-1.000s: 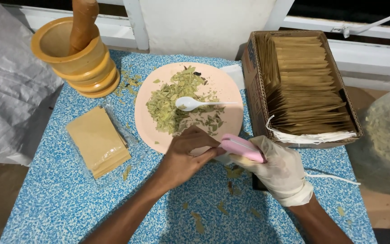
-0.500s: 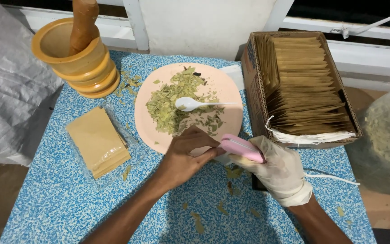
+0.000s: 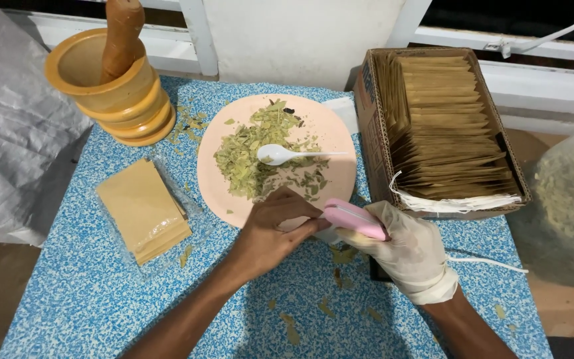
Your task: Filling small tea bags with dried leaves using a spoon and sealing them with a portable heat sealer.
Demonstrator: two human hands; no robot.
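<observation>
Head view, looking down on a blue-speckled worktop (image 3: 101,299). A pink handheld sealing tool (image 3: 355,219) is held in the gloved right hand (image 3: 403,249), whose fingers are closed around its rear half. The tool's long axis runs from about 4 o'clock, at the glove, towards 10 o'clock, where its free end meets the bare left hand (image 3: 270,233). The left hand is shown narrowed to a pinch at the tool's tip; what is pinched there is hidden under the fingers and cannot be told. Both hands lie at the 6 o'clock edge of a round pink plate (image 3: 340,136), the left one overlapping its rim.

On the plate a heap of dried green leaf pieces (image 3: 250,156) is spread, with a white plastic spoon (image 3: 280,154) laid on it, bowl at 9 o'clock and handle pointing to 3 o'clock. The spoon lies at 12 o'clock from the left hand, which is the nearer of the two.

A flat stack of tan sachets (image 3: 142,209) in clear wrap is placed at 9 o'clock from the left hand, apart from it. A cardboard box (image 3: 369,113) packed with upright tan sachets stands at 1 o'clock from the right hand. A yellow mortar (image 3: 111,90) with a wooden pestle (image 3: 121,33) standing in it occupies the far left corner. Loose leaf fragments are scattered on the worktop around the hands.
</observation>
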